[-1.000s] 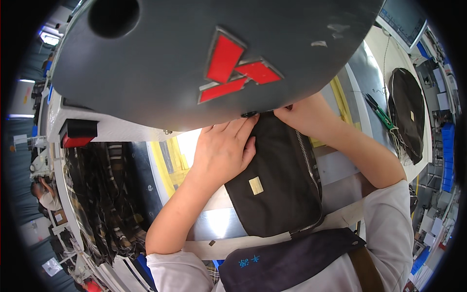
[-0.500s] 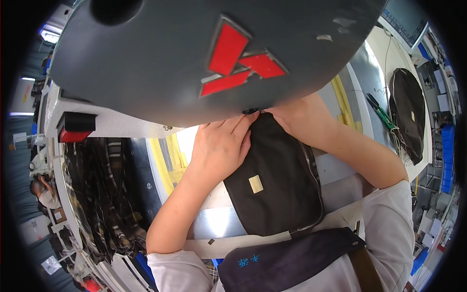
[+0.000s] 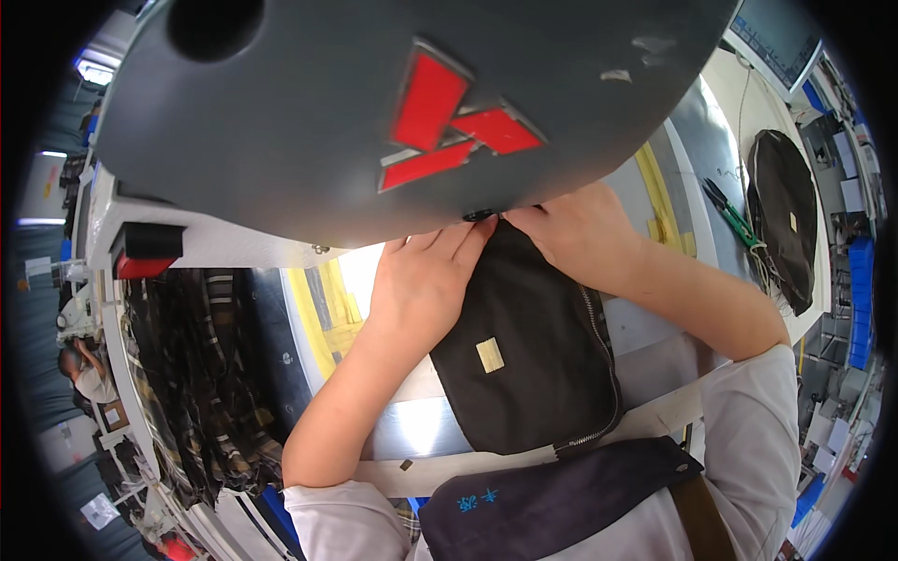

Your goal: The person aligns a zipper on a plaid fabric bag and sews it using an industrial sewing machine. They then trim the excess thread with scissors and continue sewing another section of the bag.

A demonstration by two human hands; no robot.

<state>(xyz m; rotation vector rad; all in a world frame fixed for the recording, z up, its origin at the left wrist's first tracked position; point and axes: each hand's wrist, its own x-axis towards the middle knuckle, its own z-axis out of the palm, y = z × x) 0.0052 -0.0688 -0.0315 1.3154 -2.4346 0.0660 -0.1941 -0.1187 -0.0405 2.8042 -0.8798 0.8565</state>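
A dark brown fabric piece [image 3: 524, 374] with a metal zipper [image 3: 601, 346] along its right edge and a small pale yellow label [image 3: 489, 355] lies in front of me, its far end under the sewing machine head [image 3: 309, 131]. My left hand [image 3: 421, 276] rests on its far left edge, fingers stretched forward and flat. Across from it, my right hand [image 3: 585, 238] pinches the far right edge, its thumb close to the left fingertips. The machine head partly hides the fingertips of both hands and the needle area.
Green-handled snips [image 3: 734, 215] and another dark zippered fabric piece [image 3: 784, 224] lie on the table at right, below a screen [image 3: 772, 42]. Plaid fabric [image 3: 201, 374] hangs in a pile at left. Yellow tape strips [image 3: 323, 318] mark the machine bed. Far left, another person [image 3: 92, 374] sits.
My left thumb, which showed beside the fingers, is now tucked out of sight. The right hand has shifted slightly at the fabric's far edge. The fabric has hardly moved.
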